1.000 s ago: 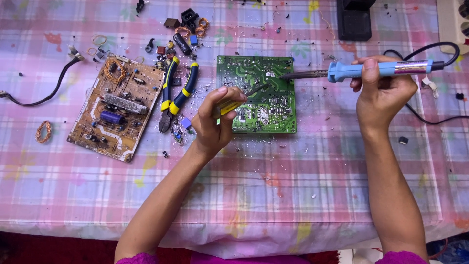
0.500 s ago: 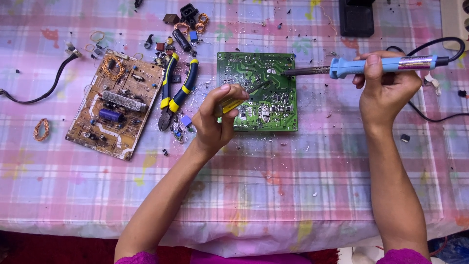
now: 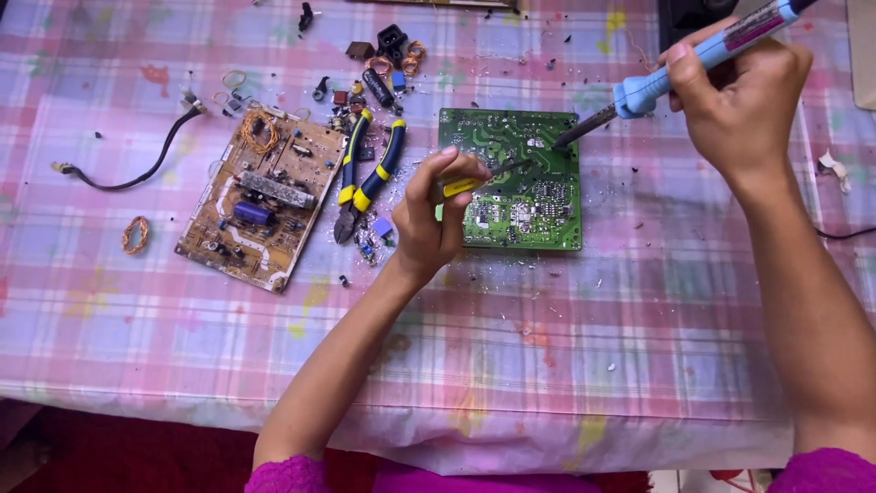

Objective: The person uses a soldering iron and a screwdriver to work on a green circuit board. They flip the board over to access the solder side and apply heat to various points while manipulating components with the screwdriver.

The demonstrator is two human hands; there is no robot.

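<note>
A table under a pink, lilac and white checked plastic cloth (image 3: 566, 347) fills the view, flecked with small dark and silvery crumbs. Near its centre lies a green rectangular circuit board (image 3: 538, 205), solder side up. At nine o'clock from it sits a tan circuit board (image 3: 260, 205), tilted, carrying a blue cylinder, a dark finned strip and a copper coil.

The person's right hand (image 3: 739, 100), at two o'clock from the green board, is wrapped shut around the blue handle of a soldering iron (image 3: 657, 80); the thumb and fingers grip the handle firmly, and the dark metal tip slants down to touch the green board near its upper right edge. The left hand (image 3: 433, 215), at the green board's left edge, has its fingers curled narrowly round a thin yellow-handled tool (image 3: 479, 180), whose slim dark shaft reaches over the board toward the iron's tip.

Between the two boards rest blue-and-yellow-handled pliers (image 3: 370, 173), jaws pointing to six o'clock, just beside the left hand. A black cable (image 3: 137, 173) curves at nine o'clock from the tan board. At eleven o'clock from the green board lies a scatter of small loose parts (image 3: 383, 55), black plugs and copper rings among them. A small copper wire coil (image 3: 135, 234) lies alone at eight o'clock, near the cloth's left side.
</note>
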